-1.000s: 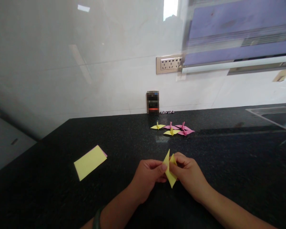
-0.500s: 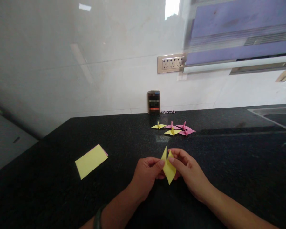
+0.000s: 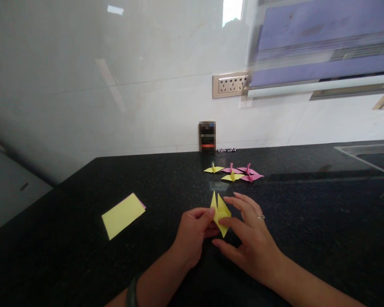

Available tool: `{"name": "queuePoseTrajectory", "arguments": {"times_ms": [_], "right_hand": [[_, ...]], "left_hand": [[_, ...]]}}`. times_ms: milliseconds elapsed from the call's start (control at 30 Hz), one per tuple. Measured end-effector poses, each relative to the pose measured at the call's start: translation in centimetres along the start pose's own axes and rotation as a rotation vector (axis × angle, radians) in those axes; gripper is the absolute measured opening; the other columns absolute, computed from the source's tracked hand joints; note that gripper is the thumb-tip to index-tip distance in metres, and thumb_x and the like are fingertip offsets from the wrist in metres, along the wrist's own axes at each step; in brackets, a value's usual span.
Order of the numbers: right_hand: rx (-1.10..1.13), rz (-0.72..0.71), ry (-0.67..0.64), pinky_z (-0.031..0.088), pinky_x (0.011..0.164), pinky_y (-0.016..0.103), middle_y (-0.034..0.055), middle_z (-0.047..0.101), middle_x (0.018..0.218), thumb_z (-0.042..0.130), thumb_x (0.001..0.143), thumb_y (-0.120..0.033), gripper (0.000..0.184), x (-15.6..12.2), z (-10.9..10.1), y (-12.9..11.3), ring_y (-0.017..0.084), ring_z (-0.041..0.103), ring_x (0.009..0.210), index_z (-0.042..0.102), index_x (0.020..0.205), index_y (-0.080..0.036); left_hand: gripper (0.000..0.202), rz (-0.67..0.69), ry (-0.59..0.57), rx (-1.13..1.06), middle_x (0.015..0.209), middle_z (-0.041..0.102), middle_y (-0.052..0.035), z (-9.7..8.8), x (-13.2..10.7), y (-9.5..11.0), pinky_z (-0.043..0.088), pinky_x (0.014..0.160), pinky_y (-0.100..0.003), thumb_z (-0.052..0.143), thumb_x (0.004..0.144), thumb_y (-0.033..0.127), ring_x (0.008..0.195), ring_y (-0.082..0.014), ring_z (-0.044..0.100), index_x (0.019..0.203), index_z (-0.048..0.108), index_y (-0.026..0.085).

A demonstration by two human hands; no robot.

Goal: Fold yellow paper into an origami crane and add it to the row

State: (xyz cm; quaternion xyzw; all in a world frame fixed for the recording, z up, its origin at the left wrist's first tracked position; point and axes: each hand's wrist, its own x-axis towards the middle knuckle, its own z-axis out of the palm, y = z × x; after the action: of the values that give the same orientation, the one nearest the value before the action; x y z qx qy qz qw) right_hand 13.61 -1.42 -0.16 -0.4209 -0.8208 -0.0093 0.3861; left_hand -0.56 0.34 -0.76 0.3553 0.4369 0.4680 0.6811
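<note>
A folded piece of yellow origami paper (image 3: 223, 212), with two upright points split by a slit and one point below, is held above the dark counter. My left hand (image 3: 193, 232) pinches its left side between thumb and fingers. My right hand (image 3: 251, 234), a ring on one finger, is spread at the paper's right side; its index finger lies against the front and its thumb hangs apart below. Beyond the hands stand yellow paper cranes (image 3: 232, 177) and pink paper cranes (image 3: 250, 176), grouped close together.
A stack of yellow paper sheets (image 3: 123, 216), a pink edge showing, lies on the counter (image 3: 166, 183) at left. A blurred dark box (image 3: 207, 137) leans at the wall beside a small patterned strip (image 3: 226, 150). A socket panel (image 3: 232, 85) is on the wall.
My right hand has let go of its thumb pinch and spread its fingers. The folded paper has shifted slightly left and up, still in my left hand, its right flap opened outward.
</note>
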Motion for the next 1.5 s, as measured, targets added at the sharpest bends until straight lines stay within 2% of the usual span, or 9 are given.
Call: {"name": "queuePoseTrajectory", "arguments": {"times_ms": [267, 733, 800, 900, 1000, 1067, 1167, 1300, 1500], "right_hand": [[0.022, -0.052, 0.062, 0.031, 0.090, 0.048, 0.0089, 0.041, 0.116, 0.055, 0.065, -0.007, 0.021, -0.1, 0.6, 0.1, 0.030, 0.032, 0.113, 0.064, 0.078, -0.020], [0.121, -0.149, 0.070, 0.033, 0.088, 0.045, 0.0052, 0.045, 0.107, 0.057, 0.068, -0.012, 0.011, -0.2, -0.4, -0.6, 0.026, 0.040, 0.104, 0.060, 0.070, -0.022], [0.197, -0.044, 0.105, 0.035, 0.085, 0.044, 0.0057, 0.047, 0.102, 0.057, 0.067, -0.014, 0.008, -0.3, -0.3, -0.5, 0.025, 0.042, 0.100, 0.057, 0.069, -0.021], [0.334, 0.290, 0.179, 0.042, 0.073, 0.037, 0.0056, 0.050, 0.087, 0.057, 0.068, -0.020, 0.016, -0.2, 0.2, 0.0, 0.020, 0.050, 0.084, 0.051, 0.082, -0.021], [0.562, 0.573, 0.020, 0.044, 0.055, 0.026, -0.0001, 0.050, 0.066, 0.055, 0.073, -0.027, 0.021, 0.0, 0.8, 0.4, 0.014, 0.050, 0.060, 0.049, 0.091, -0.019], [0.697, 0.651, -0.074, 0.042, 0.050, 0.023, -0.0010, 0.052, 0.062, 0.052, 0.075, -0.030, 0.017, 0.2, 1.0, 0.5, 0.012, 0.050, 0.054, 0.052, 0.087, -0.018], [0.794, 0.698, -0.087, 0.042, 0.050, 0.023, 0.0003, 0.056, 0.064, 0.048, 0.078, -0.032, 0.017, 0.2, 1.1, 0.5, 0.013, 0.053, 0.056, 0.054, 0.085, -0.018], [0.666, 0.666, -0.078, 0.041, 0.048, 0.023, 0.0013, 0.058, 0.064, 0.045, 0.079, -0.030, 0.018, 0.2, 1.1, 0.6, 0.014, 0.054, 0.056, 0.057, 0.084, -0.018], [0.345, 0.392, -0.097, 0.041, 0.059, 0.027, 0.0025, 0.056, 0.068, 0.044, 0.078, -0.018, 0.016, 0.2, 0.6, 0.6, 0.015, 0.053, 0.063, 0.060, 0.079, -0.019]], "left_hand": [[0.023, -0.048, -0.052, -0.104, 0.062, 0.061, -0.0045, 0.3, -0.2, 0.3, 0.043, 0.053, -0.023, 0.060, 0.068, 0.031, 0.054, -0.0106, 0.054, 0.073, 0.061, 0.009], [0.025, 0.006, -0.019, -0.063, 0.061, 0.061, -0.0044, 0.1, -0.1, 0.3, 0.042, 0.051, -0.023, 0.059, 0.068, 0.033, 0.053, -0.0113, 0.054, 0.075, 0.062, 0.009], [0.027, 0.030, 0.002, -0.033, 0.062, 0.062, -0.0052, 0.1, -0.1, 0.3, 0.043, 0.052, -0.024, 0.058, 0.068, 0.035, 0.054, -0.0122, 0.055, 0.076, 0.062, 0.009], [0.030, 0.074, 0.039, 0.028, 0.065, 0.063, -0.0061, 0.1, -0.1, 0.3, 0.045, 0.053, -0.025, 0.058, 0.068, 0.037, 0.056, -0.0140, 0.057, 0.078, 0.062, 0.009], [0.029, 0.107, 0.054, 0.099, 0.066, 0.064, -0.0054, 0.2, -0.2, 0.3, 0.047, 0.055, -0.027, 0.057, 0.068, 0.037, 0.057, -0.0149, 0.058, 0.079, 0.063, 0.011], [0.027, 0.131, 0.051, 0.165, 0.065, 0.063, -0.0046, 0.2, -0.3, 0.2, 0.046, 0.055, -0.027, 0.056, 0.069, 0.036, 0.056, -0.0144, 0.057, 0.078, 0.063, 0.011], [0.024, 0.157, 0.029, 0.291, 0.062, 0.063, -0.0042, 0.2, -0.4, 0.3, 0.043, 0.049, -0.022, 0.056, 0.069, 0.034, 0.053, -0.0129, 0.055, 0.077, 0.063, 0.012], [0.017, 0.129, -0.016, 0.366, 0.057, 0.061, -0.0032, 0.5, -0.6, 0.6, 0.036, 0.043, -0.018, 0.060, 0.065, 0.028, 0.049, -0.0112, 0.052, 0.073, 0.064, 0.013], [0.016, 0.133, -0.053, 0.425, 0.052, 0.058, -0.0004, 0.6, -0.6, 0.4, 0.034, 0.043, -0.019, 0.059, 0.066, 0.027, 0.046, -0.0101, 0.048, 0.072, 0.066, 0.015]]}}
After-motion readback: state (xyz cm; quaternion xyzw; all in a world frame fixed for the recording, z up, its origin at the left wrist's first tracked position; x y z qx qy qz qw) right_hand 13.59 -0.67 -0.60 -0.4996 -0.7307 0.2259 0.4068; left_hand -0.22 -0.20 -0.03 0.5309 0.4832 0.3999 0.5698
